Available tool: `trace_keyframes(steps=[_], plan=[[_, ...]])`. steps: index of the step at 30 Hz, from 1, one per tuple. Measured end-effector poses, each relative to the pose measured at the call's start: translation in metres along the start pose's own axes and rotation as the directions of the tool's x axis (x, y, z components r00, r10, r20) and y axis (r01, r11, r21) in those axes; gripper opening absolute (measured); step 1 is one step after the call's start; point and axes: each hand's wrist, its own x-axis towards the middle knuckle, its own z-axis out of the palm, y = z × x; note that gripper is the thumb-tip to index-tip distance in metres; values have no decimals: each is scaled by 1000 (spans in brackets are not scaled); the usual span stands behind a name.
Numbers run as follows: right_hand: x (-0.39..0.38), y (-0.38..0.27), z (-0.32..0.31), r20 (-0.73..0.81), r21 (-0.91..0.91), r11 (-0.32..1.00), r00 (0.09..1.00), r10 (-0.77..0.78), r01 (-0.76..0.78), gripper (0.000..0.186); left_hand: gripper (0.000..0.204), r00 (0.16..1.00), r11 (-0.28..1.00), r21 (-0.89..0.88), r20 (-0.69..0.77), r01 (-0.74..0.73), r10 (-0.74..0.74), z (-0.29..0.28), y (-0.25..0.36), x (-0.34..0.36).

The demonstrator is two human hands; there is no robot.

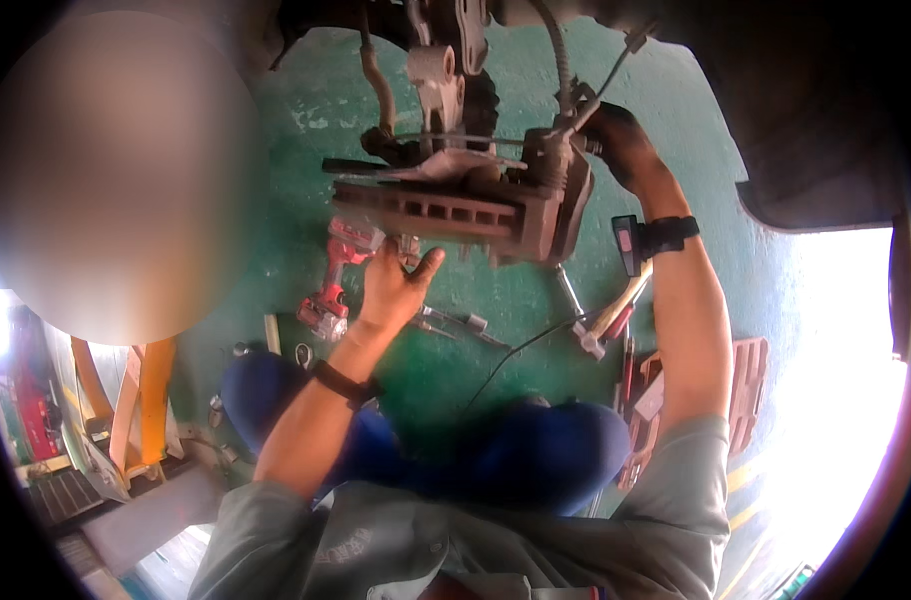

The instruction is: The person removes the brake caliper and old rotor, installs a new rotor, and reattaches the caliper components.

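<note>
A rusty vented brake disc (426, 212) hangs in front of me, with a brake caliper (551, 205) over its right end. My left hand (391, 285) is just below the disc's near edge, thumb and fingers apart, holding nothing that I can see. Whether its fingertips touch the disc is unclear. On the far right side of the caliper, my right hand (626, 150), dark with grime or a glove, curls in beside a brake hose (560, 60) and a bolt. Its fingers are bent, and what they grip is hidden.
On the green floor lie a red cordless power tool (334, 270), a hammer (606, 325), a ratchet (568, 290) and a reddish-brown tool case (746, 395). A thin cable (516, 350) crosses between my knees. Dark bodywork (806, 120) overhangs the right. A blurred round shape covers the upper left.
</note>
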Motion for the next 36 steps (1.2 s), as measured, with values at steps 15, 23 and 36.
trace_keyframes(steps=[15, 23, 36], plan=[[74, 17, 27, 712, -184, 980, 698, 77, 80, 50, 10, 981, 586, -805, -23, 95, -191, 69, 5, 2], [81, 8, 52, 716, -187, 973, 659, 231, -138, 45, 19, 955, 465, -870, 23, 166, -297, 87, -54, -1], [86, -10, 81, 684, -274, 916, 729, -29, 293, 61, 46, 974, 558, -821, -15, 118, -228, 91, -83, -34]])
